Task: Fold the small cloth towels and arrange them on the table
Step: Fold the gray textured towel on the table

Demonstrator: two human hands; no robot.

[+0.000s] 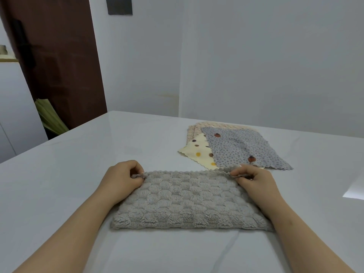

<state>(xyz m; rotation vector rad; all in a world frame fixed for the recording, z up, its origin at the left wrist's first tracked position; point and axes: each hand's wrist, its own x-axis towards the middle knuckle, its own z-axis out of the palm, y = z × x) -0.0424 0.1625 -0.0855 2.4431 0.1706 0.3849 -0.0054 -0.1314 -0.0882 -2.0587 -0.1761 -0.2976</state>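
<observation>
A fluffy grey towel (189, 200) lies folded in half on the white table (59, 194), its fold toward me and its scalloped edges at the far side. My left hand (122, 178) pinches the far left corner. At the far right corner my right hand (254, 180) pinches the layers together. Beyond it lies a loose pile: a grey-blue dotted cloth (242, 148) on top, a cream cloth with coloured dots (199, 150) under it, and a beige scalloped towel (194, 129) at the bottom.
The table's far edge meets a pale wall (256, 56). At the left stands a dark brown door (59, 56), with a green folded object (51, 117) on the floor by it. A bright reflection (354, 190) marks the table at right.
</observation>
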